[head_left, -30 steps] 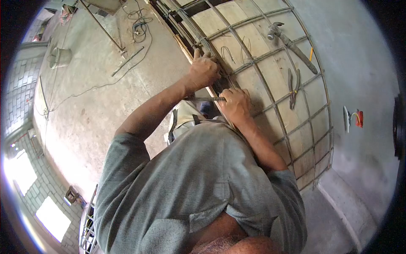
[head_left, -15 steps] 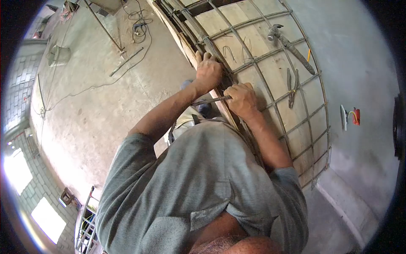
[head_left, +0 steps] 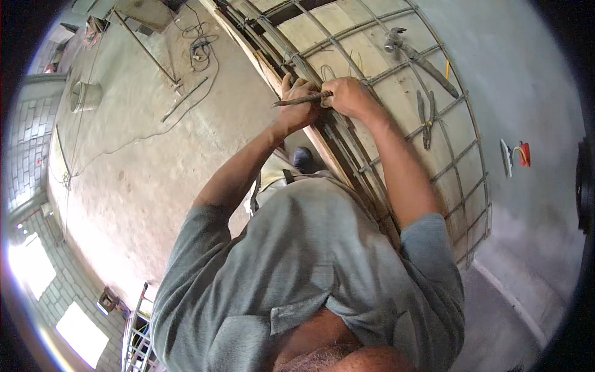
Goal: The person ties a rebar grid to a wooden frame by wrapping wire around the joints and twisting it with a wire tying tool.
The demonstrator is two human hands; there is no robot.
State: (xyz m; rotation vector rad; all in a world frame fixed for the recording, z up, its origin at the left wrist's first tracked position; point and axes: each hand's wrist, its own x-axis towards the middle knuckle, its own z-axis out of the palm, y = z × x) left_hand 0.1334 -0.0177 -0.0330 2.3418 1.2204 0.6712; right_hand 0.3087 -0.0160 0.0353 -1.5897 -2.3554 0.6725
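My right hand is closed around one end of a short dark metal rod. The rod points left, crossing over the back of my left hand. My left hand bends its fingers over the long rebar at the edge of the formwork; its thumb is hidden. Beside my right hand, a thin bent wire stands up near the bars. Farther right on the rebar grid lie a claw hammer and pliers.
Boards lie under the grid, with a wooden edge plank on its left side. A grey wall with a red electrical box rises on the right. On the concrete floor lie a cable and a bucket.
My right hand has moved up and left with the rod, bringing it from below my left hand to across it. My left hand stays at the bars.
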